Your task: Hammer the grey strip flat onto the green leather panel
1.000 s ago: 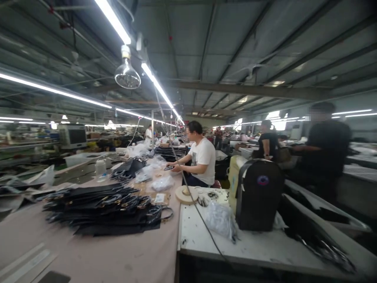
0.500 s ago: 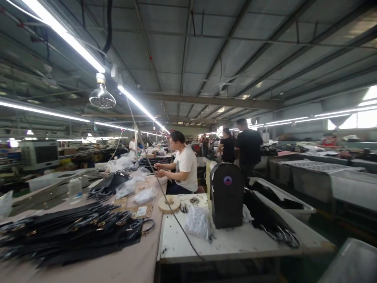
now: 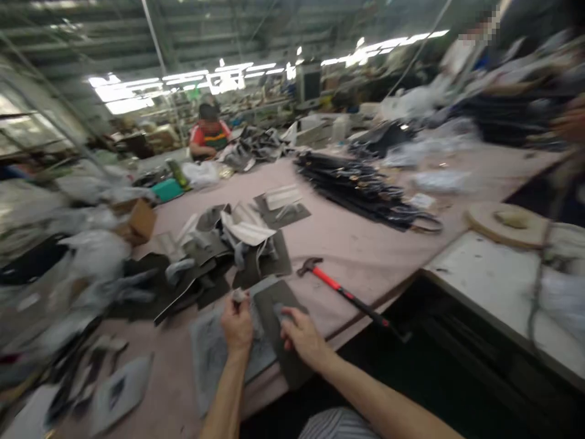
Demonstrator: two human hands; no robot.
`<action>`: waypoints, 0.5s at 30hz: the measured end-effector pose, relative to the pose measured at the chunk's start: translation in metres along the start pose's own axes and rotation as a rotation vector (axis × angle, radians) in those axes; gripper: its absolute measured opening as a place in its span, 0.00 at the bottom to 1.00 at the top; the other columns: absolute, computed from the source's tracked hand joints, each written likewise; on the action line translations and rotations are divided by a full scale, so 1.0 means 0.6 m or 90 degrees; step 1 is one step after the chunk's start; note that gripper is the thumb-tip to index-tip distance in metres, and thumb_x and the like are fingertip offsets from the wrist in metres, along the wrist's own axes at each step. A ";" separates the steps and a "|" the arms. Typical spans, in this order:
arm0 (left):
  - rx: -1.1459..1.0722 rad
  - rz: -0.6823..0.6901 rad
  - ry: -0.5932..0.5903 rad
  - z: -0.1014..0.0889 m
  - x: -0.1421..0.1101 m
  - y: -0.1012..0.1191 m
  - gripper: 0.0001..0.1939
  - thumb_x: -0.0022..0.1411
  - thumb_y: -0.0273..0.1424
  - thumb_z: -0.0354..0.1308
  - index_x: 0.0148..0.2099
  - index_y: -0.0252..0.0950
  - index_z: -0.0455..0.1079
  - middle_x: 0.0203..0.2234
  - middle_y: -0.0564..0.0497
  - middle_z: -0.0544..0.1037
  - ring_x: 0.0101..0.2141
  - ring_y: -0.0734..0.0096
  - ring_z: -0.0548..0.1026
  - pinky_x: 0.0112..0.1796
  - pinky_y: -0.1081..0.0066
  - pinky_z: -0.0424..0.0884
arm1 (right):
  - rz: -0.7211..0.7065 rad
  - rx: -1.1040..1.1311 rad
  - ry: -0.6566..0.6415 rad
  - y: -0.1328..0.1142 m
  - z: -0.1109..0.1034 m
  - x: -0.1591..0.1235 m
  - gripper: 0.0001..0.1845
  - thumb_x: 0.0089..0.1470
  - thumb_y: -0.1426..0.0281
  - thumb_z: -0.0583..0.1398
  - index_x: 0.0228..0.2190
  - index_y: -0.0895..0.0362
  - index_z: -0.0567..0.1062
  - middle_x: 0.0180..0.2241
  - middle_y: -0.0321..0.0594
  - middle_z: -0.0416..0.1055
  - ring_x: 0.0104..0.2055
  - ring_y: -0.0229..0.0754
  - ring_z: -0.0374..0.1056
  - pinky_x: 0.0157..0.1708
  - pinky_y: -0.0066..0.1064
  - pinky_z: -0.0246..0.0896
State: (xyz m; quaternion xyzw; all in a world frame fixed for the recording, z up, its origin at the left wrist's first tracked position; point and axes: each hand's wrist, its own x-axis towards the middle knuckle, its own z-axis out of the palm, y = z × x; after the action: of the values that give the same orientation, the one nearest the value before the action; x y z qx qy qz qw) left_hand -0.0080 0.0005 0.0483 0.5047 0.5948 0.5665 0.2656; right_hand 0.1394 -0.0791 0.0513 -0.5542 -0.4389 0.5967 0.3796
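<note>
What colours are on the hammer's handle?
The hammer's handle is red and black; it shows best in the head view.

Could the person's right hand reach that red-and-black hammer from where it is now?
Probably yes: the claw hammer lies on the pink cloth near the right hand, and nothing seems to stand between them. The hand is at a dark grey panel, though, so may have to leave it first.
</note>
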 end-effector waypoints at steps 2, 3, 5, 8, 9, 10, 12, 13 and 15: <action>-0.010 -0.040 -0.005 -0.036 -0.013 -0.021 0.13 0.64 0.39 0.62 0.44 0.34 0.74 0.38 0.47 0.81 0.40 0.64 0.78 0.47 0.63 0.74 | -0.014 0.011 -0.003 0.013 0.005 0.002 0.28 0.58 0.58 0.54 0.55 0.61 0.68 0.25 0.32 0.71 0.21 0.36 0.67 0.24 0.29 0.61; -0.037 -0.058 -0.020 -0.035 -0.016 -0.027 0.13 0.64 0.39 0.62 0.44 0.34 0.74 0.37 0.47 0.81 0.40 0.65 0.78 0.47 0.64 0.73 | -0.021 0.014 0.002 0.015 0.001 0.003 0.30 0.57 0.56 0.54 0.55 0.62 0.68 0.25 0.32 0.71 0.21 0.37 0.68 0.24 0.29 0.61; -0.090 -0.089 -0.056 -0.010 -0.016 -0.034 0.13 0.63 0.39 0.62 0.44 0.35 0.74 0.38 0.47 0.82 0.40 0.65 0.79 0.47 0.66 0.73 | -0.021 0.015 0.007 0.017 -0.010 0.003 0.33 0.56 0.53 0.54 0.55 0.63 0.68 0.25 0.33 0.71 0.22 0.38 0.69 0.25 0.31 0.63; -0.134 -0.122 -0.114 0.036 -0.013 -0.040 0.12 0.61 0.38 0.64 0.42 0.34 0.75 0.36 0.47 0.82 0.39 0.66 0.79 0.45 0.68 0.73 | -0.011 0.010 0.002 0.015 -0.016 0.002 0.35 0.55 0.52 0.54 0.56 0.64 0.67 0.26 0.34 0.72 0.22 0.39 0.70 0.26 0.32 0.64; -0.144 -0.128 -0.129 0.047 -0.013 -0.042 0.12 0.61 0.37 0.64 0.42 0.34 0.76 0.36 0.47 0.82 0.39 0.66 0.79 0.44 0.68 0.73 | -0.006 0.008 -0.003 0.015 -0.016 0.002 0.35 0.55 0.53 0.54 0.56 0.64 0.67 0.25 0.34 0.72 0.22 0.39 0.70 0.26 0.32 0.64; -0.151 -0.131 -0.140 0.054 -0.013 -0.045 0.12 0.61 0.37 0.64 0.42 0.34 0.76 0.37 0.47 0.82 0.39 0.66 0.79 0.44 0.68 0.73 | -0.001 0.007 -0.011 0.016 -0.015 0.003 0.35 0.55 0.53 0.54 0.57 0.64 0.67 0.25 0.34 0.72 0.22 0.39 0.69 0.26 0.32 0.64; -0.163 -0.134 -0.151 0.062 -0.013 -0.051 0.13 0.60 0.37 0.65 0.43 0.34 0.77 0.38 0.47 0.82 0.40 0.66 0.79 0.45 0.68 0.73 | 0.011 0.006 -0.026 0.016 -0.013 0.004 0.35 0.56 0.54 0.54 0.57 0.63 0.66 0.25 0.34 0.72 0.22 0.39 0.69 0.26 0.32 0.64; -0.168 -0.137 -0.154 0.063 -0.013 -0.054 0.13 0.60 0.38 0.66 0.43 0.34 0.77 0.38 0.47 0.82 0.40 0.66 0.79 0.45 0.68 0.74 | 0.018 0.005 -0.034 0.016 -0.013 0.005 0.34 0.56 0.54 0.54 0.58 0.63 0.66 0.26 0.34 0.72 0.22 0.40 0.70 0.26 0.33 0.64; -0.184 -0.146 -0.164 0.062 -0.011 -0.060 0.15 0.59 0.39 0.67 0.43 0.34 0.77 0.38 0.47 0.82 0.40 0.65 0.80 0.47 0.66 0.74 | 0.021 -0.018 -0.046 0.014 -0.017 0.006 0.34 0.57 0.54 0.54 0.58 0.62 0.66 0.28 0.36 0.74 0.25 0.42 0.71 0.29 0.34 0.66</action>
State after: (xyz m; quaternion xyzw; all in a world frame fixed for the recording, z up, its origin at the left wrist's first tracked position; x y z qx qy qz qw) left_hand 0.0168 0.0150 0.0045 0.4588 0.5223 0.5428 0.4713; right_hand 0.1496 -0.0774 0.0424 -0.5452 -0.4516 0.6159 0.3457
